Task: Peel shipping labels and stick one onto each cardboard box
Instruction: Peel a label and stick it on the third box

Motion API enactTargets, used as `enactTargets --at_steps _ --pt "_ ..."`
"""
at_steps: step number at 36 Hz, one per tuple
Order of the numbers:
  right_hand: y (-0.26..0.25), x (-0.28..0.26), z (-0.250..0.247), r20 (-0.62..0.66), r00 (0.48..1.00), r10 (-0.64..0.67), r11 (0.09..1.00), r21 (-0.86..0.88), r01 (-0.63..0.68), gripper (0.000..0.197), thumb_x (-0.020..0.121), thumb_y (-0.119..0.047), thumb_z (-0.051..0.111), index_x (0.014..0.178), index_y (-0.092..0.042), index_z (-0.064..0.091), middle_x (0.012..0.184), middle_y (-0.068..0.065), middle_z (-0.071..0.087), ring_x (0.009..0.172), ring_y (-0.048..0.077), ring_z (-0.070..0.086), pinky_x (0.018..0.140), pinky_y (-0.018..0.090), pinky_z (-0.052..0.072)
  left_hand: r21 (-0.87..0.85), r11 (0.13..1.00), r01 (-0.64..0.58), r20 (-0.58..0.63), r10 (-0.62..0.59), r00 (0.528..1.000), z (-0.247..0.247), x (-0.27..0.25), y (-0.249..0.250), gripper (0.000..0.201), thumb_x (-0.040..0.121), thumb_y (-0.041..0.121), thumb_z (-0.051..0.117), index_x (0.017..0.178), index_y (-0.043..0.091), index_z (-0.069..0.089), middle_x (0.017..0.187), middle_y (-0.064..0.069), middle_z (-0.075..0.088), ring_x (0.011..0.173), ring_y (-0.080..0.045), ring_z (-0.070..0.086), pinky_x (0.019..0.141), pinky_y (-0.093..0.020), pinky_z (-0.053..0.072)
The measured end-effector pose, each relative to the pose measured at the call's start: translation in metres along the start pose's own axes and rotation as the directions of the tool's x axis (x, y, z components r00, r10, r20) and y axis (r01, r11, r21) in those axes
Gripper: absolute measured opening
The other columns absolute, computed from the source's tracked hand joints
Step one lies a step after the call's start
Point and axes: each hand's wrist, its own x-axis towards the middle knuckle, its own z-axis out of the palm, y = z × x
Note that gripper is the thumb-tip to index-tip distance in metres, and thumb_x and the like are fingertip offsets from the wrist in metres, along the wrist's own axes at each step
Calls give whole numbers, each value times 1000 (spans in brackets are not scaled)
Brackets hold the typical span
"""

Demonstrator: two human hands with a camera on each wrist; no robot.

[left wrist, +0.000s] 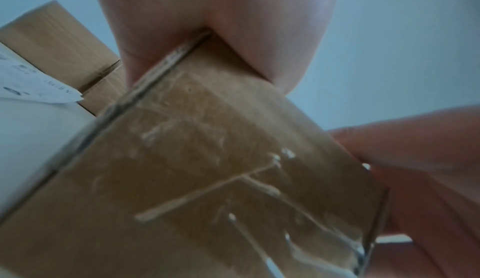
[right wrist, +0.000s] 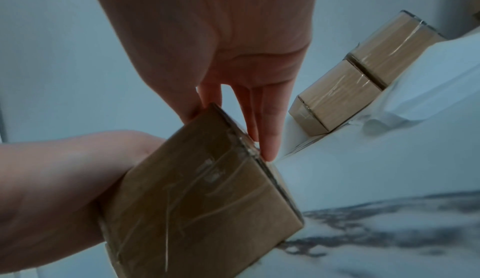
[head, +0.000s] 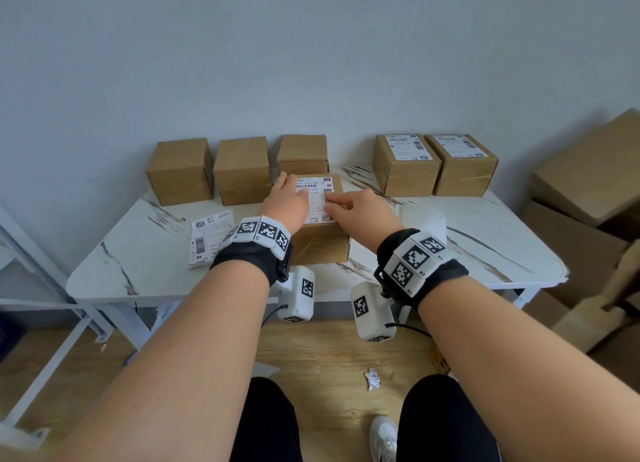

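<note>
A cardboard box (head: 320, 243) stands near the table's front edge with a white shipping label (head: 317, 188) on its top. My left hand (head: 287, 198) lies flat on the label's left half, fingers straight. My right hand (head: 356, 205) presses the label's right side with straight fingers (right wrist: 269, 122). The wrist views show the box's taped side (left wrist: 207, 169) (right wrist: 200, 200) under each palm. Three unlabelled boxes (head: 240, 169) stand along the wall at the left. Two labelled boxes (head: 434, 164) stand at the right. A stack of spare labels (head: 207, 236) lies left of my left wrist.
The white marble-patterned table (head: 485, 240) has a white folded packet (head: 422, 219) right of the box. Large cardboard cartons (head: 588, 191) are piled on the floor at the right. A crumpled paper scrap (head: 373, 378) lies on the wooden floor.
</note>
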Motion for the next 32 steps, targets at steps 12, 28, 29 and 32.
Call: enactTargets --at_steps 12,28,29,32 --pt "-5 -8 3 43 999 17 1000 6 -18 39 96 -35 49 134 -27 57 108 0 69 86 15 63 75 26 51 -15 997 -71 -55 70 996 1 -40 -14 53 103 35 25 152 17 16 161 1 6 144 -24 22 114 -36 24" --pt "-5 -22 -1 165 986 23 999 36 -29 56 98 -37 48 150 -33 30 139 -1 51 98 14 56 82 27 46 -107 994 7 -118 -19 993 -2 -77 -17 64 97 49 35 151 24 11 143 -7 45 121 -28 52 95 -38 42" --pt "-4 -23 0 153 988 33 997 58 -42 58 97 -38 50 150 -32 28 140 -2 51 105 17 56 88 32 49 -105 994 15 -159 -32 987 -2 -81 -14 63 97 47 38 149 19 16 140 -8 48 119 -29 53 91 -37 43" --pt "0 -22 3 83 990 114 987 101 -122 70 90 -43 59 150 -24 28 130 1 58 109 21 59 92 41 53 -128 991 35 -221 -63 973 -1 -84 -10 50 96 45 43 135 15 34 125 -6 58 102 -27 60 77 -33 44"
